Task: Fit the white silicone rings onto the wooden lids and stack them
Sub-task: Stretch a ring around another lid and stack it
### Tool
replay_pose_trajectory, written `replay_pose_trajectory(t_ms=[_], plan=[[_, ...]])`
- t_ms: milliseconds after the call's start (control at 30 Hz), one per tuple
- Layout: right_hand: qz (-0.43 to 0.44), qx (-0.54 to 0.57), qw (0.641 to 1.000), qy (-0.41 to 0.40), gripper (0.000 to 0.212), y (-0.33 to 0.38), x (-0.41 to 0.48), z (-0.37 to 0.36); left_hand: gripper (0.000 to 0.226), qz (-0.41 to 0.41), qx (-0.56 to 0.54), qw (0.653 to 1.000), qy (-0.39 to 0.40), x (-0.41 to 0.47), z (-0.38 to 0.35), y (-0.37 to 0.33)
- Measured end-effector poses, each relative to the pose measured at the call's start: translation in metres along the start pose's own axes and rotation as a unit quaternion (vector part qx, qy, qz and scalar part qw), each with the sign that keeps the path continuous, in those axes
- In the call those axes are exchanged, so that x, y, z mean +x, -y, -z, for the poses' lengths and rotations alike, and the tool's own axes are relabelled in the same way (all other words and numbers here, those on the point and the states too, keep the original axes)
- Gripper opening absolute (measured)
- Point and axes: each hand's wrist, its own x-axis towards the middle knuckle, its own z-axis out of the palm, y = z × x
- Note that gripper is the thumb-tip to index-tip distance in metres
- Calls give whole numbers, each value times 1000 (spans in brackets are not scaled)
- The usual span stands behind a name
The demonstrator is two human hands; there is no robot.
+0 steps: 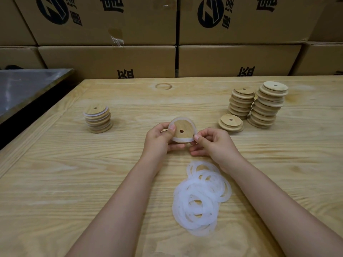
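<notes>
My left grip [161,138] and right grip [213,141] both pinch one wooden lid [182,129] above the middle of the bench [74,173]. My thumbs are on its face and my fingers are curled behind, pressing on the white ring [182,140] that runs around its rim. The ring shows wide and flat along the lower edge, so I judge I am working the last part into place. I cannot tell whether it sits snug all the way round.

Done, as I read it, is the finished stack [97,118] toward the left edge, several lids with white showing between them. Left to do are two tall stacks of bare lids [268,104] toward the far right corner, standing close side by side, and a short pile [230,122] just in front of them. That is far more than is finished, so I judge the job is in its early part. The heap of loose rings [201,197] lies toward the near edge, between my forearms and closer to the right one.

Cardboard boxes [111,60] wall off the far edge, and a grey metal surface [27,86] lies beyond the left edge. I see nothing between the lid and the finished stack.
</notes>
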Motion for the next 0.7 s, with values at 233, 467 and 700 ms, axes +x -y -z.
replay_pose_trajectory(t_ms=[233, 467, 700], plan=[[-22, 44, 999, -3, 20, -1, -3, -2, 11, -16, 12, 1000, 19, 1, -1, 1], [-30, 49, 998, -12, 12, -2, -3, -3, 6, -30, 27, 999, 20, 0, -2, 2], [-6, 5, 1000, -5, 13, -2, -3, -5, 5, -29, 49, 998, -27, 1, 0, 1]])
